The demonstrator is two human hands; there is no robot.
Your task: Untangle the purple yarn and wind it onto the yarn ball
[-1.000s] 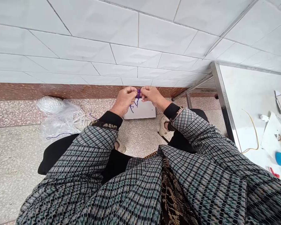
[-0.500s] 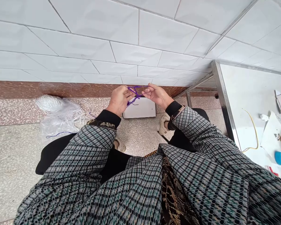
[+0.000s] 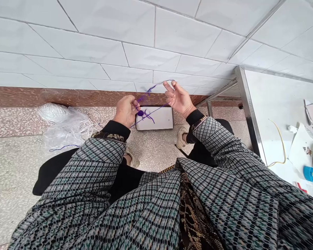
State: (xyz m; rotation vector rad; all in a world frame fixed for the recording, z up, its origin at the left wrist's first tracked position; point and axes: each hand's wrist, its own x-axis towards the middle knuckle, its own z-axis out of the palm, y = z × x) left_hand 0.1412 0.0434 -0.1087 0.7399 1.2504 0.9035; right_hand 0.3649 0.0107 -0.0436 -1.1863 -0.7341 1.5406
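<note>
Purple cord (image 3: 159, 108) is stretched between my two hands, above the white box on the floor. My left hand (image 3: 125, 109) pinches a knotted, tangled part of it, and a dark purple round lump (image 3: 140, 113) shows by the fingertips. Loose ends dangle below that hand. My right hand (image 3: 179, 98) is raised a little higher, with one strand running over the fingertips and another reaching the lower fingers. Its fingers are bent and partly spread around the cord. How the strands cross within the knot is too fine to make out.
A white shallow box (image 3: 159, 119) lies below my hands. To the left are a ball of white cord (image 3: 52, 113) and a clear plastic bag (image 3: 67, 130). A metal-framed table (image 3: 266, 104) stands right, bearing a yellow wire (image 3: 283, 146) and a blue cap (image 3: 309, 173). The tiled wall (image 3: 135, 55) rises ahead.
My hands have moved apart, the right one up and the left one slightly left. The purple cord spans a wider gap, and the dark round lump has come into view.
</note>
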